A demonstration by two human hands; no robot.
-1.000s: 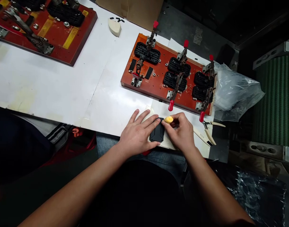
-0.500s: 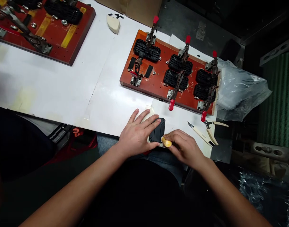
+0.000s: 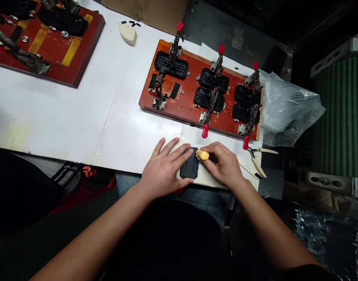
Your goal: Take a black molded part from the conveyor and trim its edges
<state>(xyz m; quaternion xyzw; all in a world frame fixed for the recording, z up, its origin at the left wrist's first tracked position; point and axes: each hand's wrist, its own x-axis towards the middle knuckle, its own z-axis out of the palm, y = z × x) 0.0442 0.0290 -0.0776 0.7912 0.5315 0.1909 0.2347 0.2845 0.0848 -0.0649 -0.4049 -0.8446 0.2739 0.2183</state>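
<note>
A small black rectangular part (image 3: 189,168) lies on a pale pad at the near edge of the white table (image 3: 79,105). My left hand (image 3: 164,168) lies flat with fingers spread, pressing on the part's left side. My right hand (image 3: 222,164) is closed round a small yellow tool (image 3: 202,155), whose tip touches the part's upper right corner.
An orange clamp jig (image 3: 193,111) with red-handled toggle clamps and black parts sits just beyond my hands. A second red jig (image 3: 50,50) is at far left. A knife and cutters (image 3: 256,166) lie at right, beside a plastic bag (image 3: 287,109). A cream wedge (image 3: 127,33) rests at the back.
My right hand with the yellow tool moved from the part's lower right corner back up to its upper right corner. The left hand stayed pressed on the part.
</note>
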